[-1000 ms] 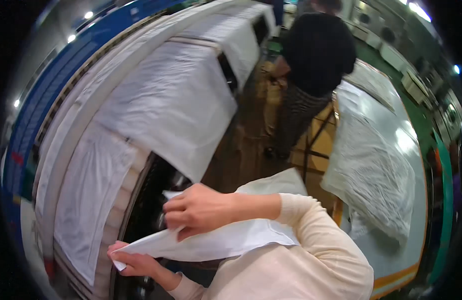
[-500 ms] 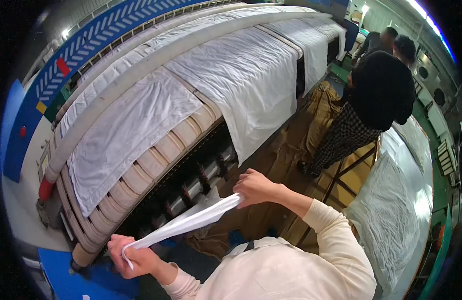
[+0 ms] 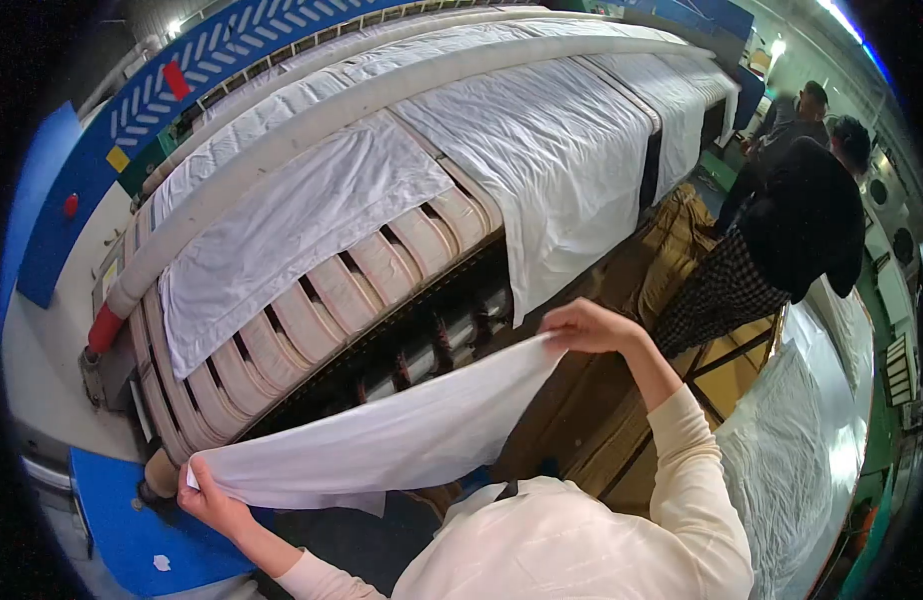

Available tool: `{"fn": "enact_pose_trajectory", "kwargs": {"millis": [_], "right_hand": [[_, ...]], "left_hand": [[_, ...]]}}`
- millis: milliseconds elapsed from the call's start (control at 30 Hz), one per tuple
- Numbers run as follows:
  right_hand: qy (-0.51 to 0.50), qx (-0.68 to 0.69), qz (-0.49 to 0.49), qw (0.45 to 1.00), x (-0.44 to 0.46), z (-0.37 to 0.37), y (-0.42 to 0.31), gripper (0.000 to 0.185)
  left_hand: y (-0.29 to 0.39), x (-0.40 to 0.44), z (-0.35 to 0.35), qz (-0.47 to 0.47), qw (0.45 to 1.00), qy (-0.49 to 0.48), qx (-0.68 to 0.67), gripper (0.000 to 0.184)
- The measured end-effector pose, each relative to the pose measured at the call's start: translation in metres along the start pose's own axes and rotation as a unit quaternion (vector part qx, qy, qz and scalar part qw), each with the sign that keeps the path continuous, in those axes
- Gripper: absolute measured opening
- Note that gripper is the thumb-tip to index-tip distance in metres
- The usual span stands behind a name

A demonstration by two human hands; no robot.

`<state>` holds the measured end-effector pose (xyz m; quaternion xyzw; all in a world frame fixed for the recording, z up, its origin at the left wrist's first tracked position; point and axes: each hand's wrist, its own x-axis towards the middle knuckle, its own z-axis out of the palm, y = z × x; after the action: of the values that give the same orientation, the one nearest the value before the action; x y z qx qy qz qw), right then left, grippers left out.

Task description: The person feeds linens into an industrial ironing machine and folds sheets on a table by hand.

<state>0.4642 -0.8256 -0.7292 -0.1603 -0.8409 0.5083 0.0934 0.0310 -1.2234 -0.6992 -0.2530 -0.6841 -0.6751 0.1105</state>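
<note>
A white cloth (image 3: 382,440) is stretched between my two hands, its upper edge taut and its lower part hanging loose. My left hand (image 3: 214,500) pinches one corner, low beside the near end of the machine. Farther out, my right hand (image 3: 587,328) grips the other corner, with fingers closed on it. Just past the cloth runs the machine's belt bed (image 3: 332,295), made of pale strips. On it lie a smaller white cloth (image 3: 292,220) and a larger white sheet (image 3: 552,150), whose near edge hangs over the front.
A long pale roller (image 3: 242,180) spans the machine, beside a blue side panel (image 3: 52,240). At right, a person in a dark top (image 3: 807,215) stands by a table with crumpled white cloth (image 3: 782,450). Another person is behind. Brown sheeting (image 3: 672,250) covers the floor.
The cloth has gone from a narrow folded strip to a wide spread piece. My hands have moved farther apart, the right one up and outward, the left one leftward. The view has shifted slightly.
</note>
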Motion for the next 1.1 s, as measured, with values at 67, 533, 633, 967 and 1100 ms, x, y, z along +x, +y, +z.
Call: {"fn": "enact_pose_trajectory", "kwargs": {"millis": [67,533,633,967,1100], "right_hand": [[0.106,0.152,-0.004,0.983,0.006,-0.005,0.0,0.017],[0.507,-0.459,-0.074,0.726,0.258,-0.037,-0.032,0.045],[0.517,-0.448,-0.098,0.723,0.272,-0.048,-0.039,0.045],[0.539,-0.319,-0.265,0.734,0.189,-0.005,-0.076,0.033],[0.413,-0.35,-0.204,0.816,0.159,0.025,-0.054,0.035]], "left_hand": [[0.0,0.003,-0.008,-0.027,0.999,-0.004,-0.018,0.033],[-0.061,0.153,0.049,0.191,0.873,0.02,0.448,0.031],[-0.051,0.159,0.071,0.112,0.863,-0.014,0.493,0.022],[0.009,0.12,0.074,0.341,0.81,-0.112,0.464,0.036],[0.047,0.05,0.123,0.36,0.741,-0.223,0.522,0.05]]}}
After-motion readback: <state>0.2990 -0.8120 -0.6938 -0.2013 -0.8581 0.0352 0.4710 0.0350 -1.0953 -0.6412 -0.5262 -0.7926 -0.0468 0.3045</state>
